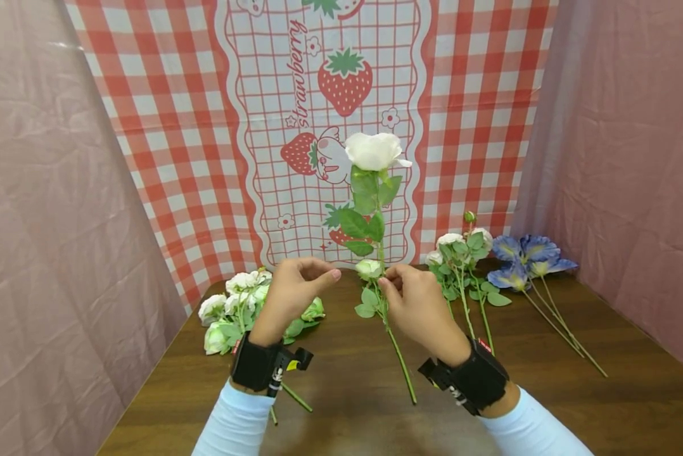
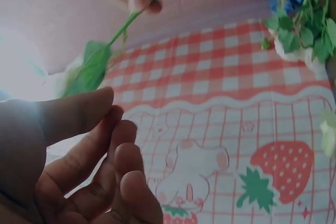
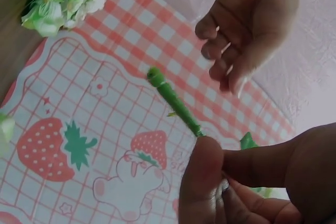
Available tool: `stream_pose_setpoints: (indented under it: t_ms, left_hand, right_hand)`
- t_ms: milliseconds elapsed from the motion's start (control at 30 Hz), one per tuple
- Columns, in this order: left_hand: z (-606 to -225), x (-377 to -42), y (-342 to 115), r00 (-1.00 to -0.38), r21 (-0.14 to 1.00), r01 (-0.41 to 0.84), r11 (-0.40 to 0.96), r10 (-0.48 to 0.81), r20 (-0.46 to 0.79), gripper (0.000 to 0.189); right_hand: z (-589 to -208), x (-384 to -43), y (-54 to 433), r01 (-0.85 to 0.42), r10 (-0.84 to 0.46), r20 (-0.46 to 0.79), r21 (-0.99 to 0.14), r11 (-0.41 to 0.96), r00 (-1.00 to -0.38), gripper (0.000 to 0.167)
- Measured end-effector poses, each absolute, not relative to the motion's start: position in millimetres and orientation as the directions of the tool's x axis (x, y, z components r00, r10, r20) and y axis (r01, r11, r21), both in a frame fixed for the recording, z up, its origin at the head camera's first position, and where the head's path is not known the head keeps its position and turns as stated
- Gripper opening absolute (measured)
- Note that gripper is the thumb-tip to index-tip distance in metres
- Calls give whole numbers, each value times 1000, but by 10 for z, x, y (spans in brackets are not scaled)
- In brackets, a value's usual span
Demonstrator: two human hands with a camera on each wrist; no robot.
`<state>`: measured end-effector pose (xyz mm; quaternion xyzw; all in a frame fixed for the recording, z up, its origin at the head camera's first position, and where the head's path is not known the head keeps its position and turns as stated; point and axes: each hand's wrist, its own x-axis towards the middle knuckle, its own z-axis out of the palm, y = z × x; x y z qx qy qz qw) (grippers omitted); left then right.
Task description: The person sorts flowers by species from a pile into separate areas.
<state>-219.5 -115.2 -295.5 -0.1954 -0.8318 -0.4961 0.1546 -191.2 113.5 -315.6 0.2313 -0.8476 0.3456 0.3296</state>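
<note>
In the head view a white rose stands upright over the table, bloom at the top and green leaves along its stem. My right hand pinches the lower stem between thumb and fingers. A bare green stem end sticks out past those fingers in the right wrist view. To the left, my left hand is apart from the stem, fingers loosely curled and holding nothing. A smaller pale green rose shows behind the held one, low between the hands.
White and pale green roses lie at the table's left, partly behind my left hand. At the right are more white roses and blue flowers with long stems. A strawberry-print cloth hangs behind the wooden table.
</note>
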Motion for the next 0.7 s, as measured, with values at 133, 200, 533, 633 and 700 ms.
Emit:
stream_pose_setpoints:
  t_ms: [133,200,533,633,700]
  left_hand:
    - [-2949,-2215,-1237,-887,758,456,466,163,433,15]
    - [-2940,-2225,-1280,-890,758,448,474,157,428,15]
    - [-2888,-2319,-1567,-910,750,392,533,109,399,22]
    - [-2880,-2345,-1673,-921,747,358,560,81,381,24]
    - [-2882,-2359,-1743,-926,752,341,564,66,371,25]
  right_hand:
    - [-3155,-1949,1185,-562,-132,683,-459,688,-719,11]
    - [-3160,-1980,1214,-531,-117,662,-470,705,-741,12]
    - [-3225,-2173,1380,-449,-75,614,-483,752,-785,16]
    - [-3255,-2244,1430,-413,-55,593,-487,770,-803,18]
    - [-3276,-2289,1464,-388,-44,575,-492,779,-817,19]
